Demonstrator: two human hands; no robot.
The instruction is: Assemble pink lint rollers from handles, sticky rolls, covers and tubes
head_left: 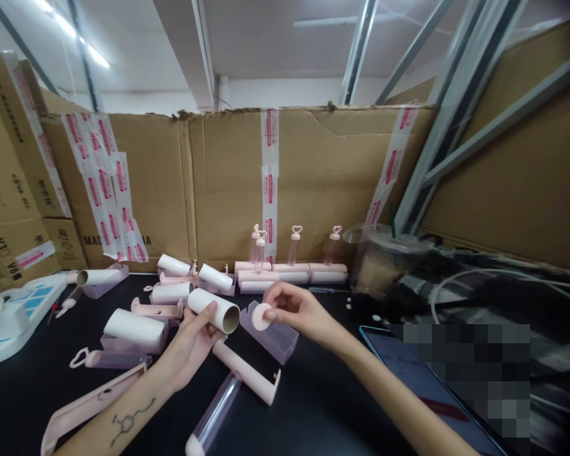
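My left hand (190, 345) grips a white paper roll (213, 309) with a cardboard core, its open end facing right. My right hand (294, 309) pinches a small round pink cap (259, 316) a little to the right of that open end, apart from it. Below my hands on the black table (313, 405) lie a clear plastic cover (270, 335), a pink handle piece (247, 373) and a clear tube with a pink end (213, 415).
More white rolls (135, 326), pink holders (156, 310) and a pink frame (88, 405) lie at the left. Finished rollers with heart handles (292, 269) stand along the cardboard wall (313, 183). A plastic cup (380, 259), cables and a phone (427, 386) are at the right; a white device (9, 316) sits far left.
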